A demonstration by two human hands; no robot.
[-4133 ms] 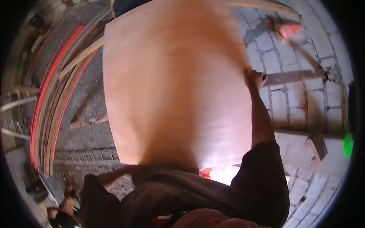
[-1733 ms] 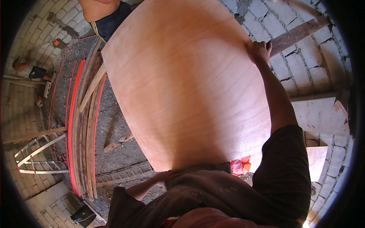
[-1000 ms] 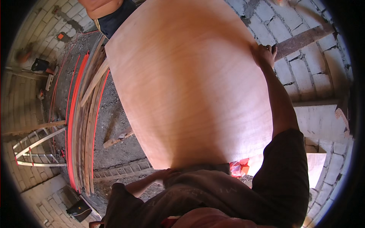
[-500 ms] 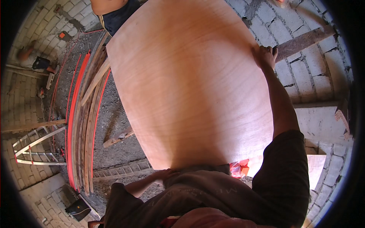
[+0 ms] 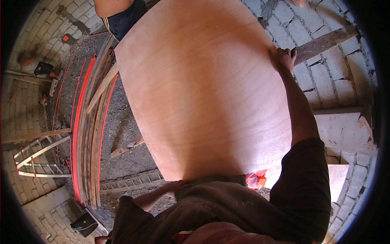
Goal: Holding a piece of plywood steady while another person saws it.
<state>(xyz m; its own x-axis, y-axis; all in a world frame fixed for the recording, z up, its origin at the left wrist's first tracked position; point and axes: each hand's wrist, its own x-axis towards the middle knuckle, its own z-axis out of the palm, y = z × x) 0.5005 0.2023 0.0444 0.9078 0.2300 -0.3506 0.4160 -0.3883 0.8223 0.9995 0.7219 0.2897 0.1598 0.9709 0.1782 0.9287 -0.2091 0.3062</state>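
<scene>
I hold the big plywood sheet (image 5: pixel 203 89) flat before me, right hand (image 5: pixel 281 60) clamped on its two o'clock edge, left hand (image 5: pixel 172 188) gripping under the near edge at six o'clock, the sheet having drifted slightly rightward, nearer the brick wall (image 5: pixel 325 77).

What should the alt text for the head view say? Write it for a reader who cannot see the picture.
A person carries a large plywood sheet, the right hand gripping its right edge and the left hand at its near bottom edge. Left of it, long planks with red edges lie stacked on gravel ground; brick walls surround, and another person stands at the sheet's far end.
</scene>
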